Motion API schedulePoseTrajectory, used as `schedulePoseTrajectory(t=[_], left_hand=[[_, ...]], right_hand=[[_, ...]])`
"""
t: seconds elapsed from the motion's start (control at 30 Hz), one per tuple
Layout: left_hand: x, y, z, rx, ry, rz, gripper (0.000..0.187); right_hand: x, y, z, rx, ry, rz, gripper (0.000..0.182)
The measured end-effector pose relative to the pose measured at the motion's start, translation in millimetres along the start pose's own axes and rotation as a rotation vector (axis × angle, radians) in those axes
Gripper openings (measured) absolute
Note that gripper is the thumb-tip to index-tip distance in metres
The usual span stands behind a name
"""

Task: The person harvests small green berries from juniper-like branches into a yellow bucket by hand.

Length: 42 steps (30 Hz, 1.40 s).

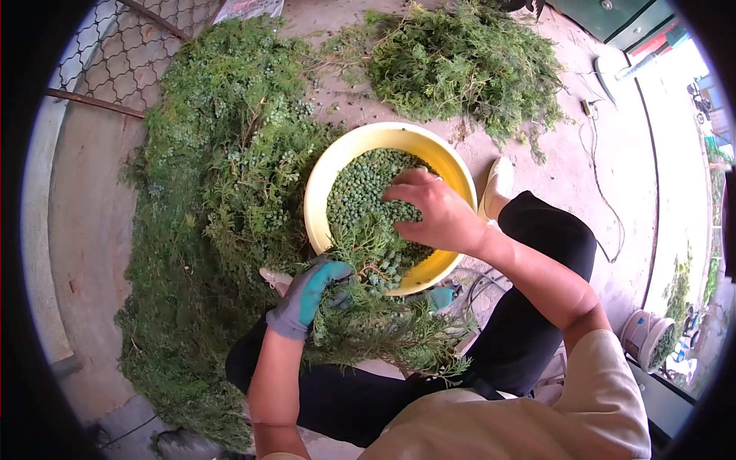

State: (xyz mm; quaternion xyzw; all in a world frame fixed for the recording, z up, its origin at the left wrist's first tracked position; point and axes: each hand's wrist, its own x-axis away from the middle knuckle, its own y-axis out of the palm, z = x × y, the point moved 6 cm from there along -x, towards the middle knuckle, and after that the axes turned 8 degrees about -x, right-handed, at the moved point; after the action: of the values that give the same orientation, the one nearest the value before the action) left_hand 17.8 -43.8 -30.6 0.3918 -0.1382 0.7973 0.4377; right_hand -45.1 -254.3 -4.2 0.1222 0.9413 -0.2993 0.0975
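My left hand (313, 295), in a grey and teal glove, is closed round a leafy evergreen branch (391, 333). The branch lies over my lap, and its upper sprigs reach across the near rim of a yellow basin (454, 175). Many small green berries (366, 178) fill the bottom of the basin. Above them hovers my bare right hand (433, 211), its fingers curved and thumb held apart, with nothing visible between them. Part of the berries is hidden under this hand and the sprigs.
A large heap of berry-bearing evergreen branches (222, 176) spreads along the left side. Another pile of cut greenery (468, 65) lies beyond the basin. A cable (598, 180) runs over the concrete floor at right, and a white bucket (648, 337) stands by the doorway.
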Motion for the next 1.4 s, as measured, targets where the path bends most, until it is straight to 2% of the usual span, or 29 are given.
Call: schedulePoseTrajectory(t=[0.07,0.13,0.2,0.27,0.3,0.33,0.43,0.47,0.5,0.53,0.6,0.67,0.73,0.77,0.8,0.87,0.9,0.93,0.97,1.0,1.07,1.13,1.2,1.23,1.27,1.33,1.4], left_hand=[[-1.0,0.2,-1.5,0.018,0.010,0.012,0.021],[-1.8,1.3,-2.6,0.000,0.011,0.019,0.021],[-3.7,4.8,-2.0,-0.020,0.009,0.019,0.021],[-4.3,6.3,-1.9,-0.027,-0.012,0.015,0.020],[-5.2,7.6,-0.2,-0.027,-0.014,0.017,0.020],[-6.1,10.3,1.6,-0.034,-0.037,0.013,0.022],[-9.3,12.4,0.0,-0.048,-0.034,0.042,0.027],[-13.3,12.1,-2.2,-0.060,0.004,0.043,0.029],[-20.4,10.3,-3.9,-0.057,0.120,0.002,0.033],[-19.1,10.0,-0.5,-0.054,0.123,0.002,0.033],[-18.2,1.6,0.4,-0.052,-0.021,0.113,0.038],[-17.8,-1.4,-1.2,0.014,-0.025,0.135,0.038],[-25.0,-2.2,-4.1,0.083,-0.027,0.152,0.039],[-31.9,-2.3,-3.7,0.073,0.009,0.131,0.037],[-36.1,-0.6,-1.0,0.061,0.042,0.109,0.036],[-36.8,6.7,7.1,0.012,0.061,0.140,0.033],[-39.0,12.6,5.6,0.079,0.019,0.083,0.034],[-40.9,18.3,3.7,0.146,-0.023,0.024,0.034],[-43.8,19.4,2.4,0.059,-0.050,0.009,0.032],[-49.4,18.0,-2.9,0.057,-0.044,0.011,0.032],[-54.8,17.7,-6.9,0.073,0.175,-0.016,0.036],[-49.0,18.5,-7.8,0.171,0.151,-0.067,0.034],[-66.5,10.6,-34.1,0.484,0.190,-0.364,0.035],[-43.2,23.5,-0.3,0.390,0.147,-0.166,0.037],[-25.4,29.1,19.4,0.387,0.147,-0.172,0.037],[-6.7,29.8,43.4,0.173,0.225,-0.138,0.045],[-11.4,12.7,28.9,0.070,0.263,-0.077,0.042]], right_hand=[[-0.6,0.4,-13.8,-0.116,-0.029,-0.065,0.033],[4.2,16.8,-10.3,-0.614,0.310,-0.333,0.036],[4.4,21.5,-14.0,-0.538,0.333,-0.375,0.038],[6.7,29.1,-15.7,-0.303,0.263,-0.394,0.032],[6.7,28.7,-19.6,-0.209,0.134,-0.309,0.030],[9.1,29.7,-18.7,-0.218,0.131,-0.314,0.030],[11.9,20.4,-23.4,0.141,0.061,-0.200,0.020],[10.5,21.1,-21.2,0.398,0.009,-0.256,0.013],[7.5,14.2,-9.1,0.431,0.094,-0.205,0.010],[6.3,7.0,4.7,0.465,0.181,-0.153,0.008],[0.2,-0.5,6.0,0.492,0.160,-0.091,0.014],[-3.5,-6.9,-34.0,0.415,-0.138,0.154,0.020],[6.0,12.6,-51.2,-0.091,-0.169,-0.063,0.021],[9.0,24.7,-60.1,-0.332,-0.194,-0.266,0.024],[15.8,36.5,-71.5,-0.358,-0.259,-0.271,0.024],[27.1,52.0,-88.7,-0.172,-0.395,-0.353,0.028],[26.9,55.1,-92.1,-0.170,-0.399,-0.351,0.028],[28.5,61.4,-95.7,-0.025,-0.440,-0.396,0.030],[29.0,66.8,-97.1,0.122,-0.481,-0.439,0.033],[27.0,69.0,-96.0,0.126,-0.485,-0.437,0.033],[26.8,73.8,-92.9,0.169,-0.496,-0.407,0.035],[19.9,65.7,-87.0,0.131,-0.457,-0.392,0.032],[3.4,36.5,-63.5,-0.375,-0.052,-0.036,0.032],[0.5,35.9,-43.2,-0.489,0.128,-0.052,0.029],[2.6,37.4,-31.4,-0.892,0.668,-0.220,0.026],[4.4,36.8,-14.9,-1.107,0.751,-0.159,0.026],[4.5,37.5,-2.1,-1.086,0.768,-0.159,0.026]])
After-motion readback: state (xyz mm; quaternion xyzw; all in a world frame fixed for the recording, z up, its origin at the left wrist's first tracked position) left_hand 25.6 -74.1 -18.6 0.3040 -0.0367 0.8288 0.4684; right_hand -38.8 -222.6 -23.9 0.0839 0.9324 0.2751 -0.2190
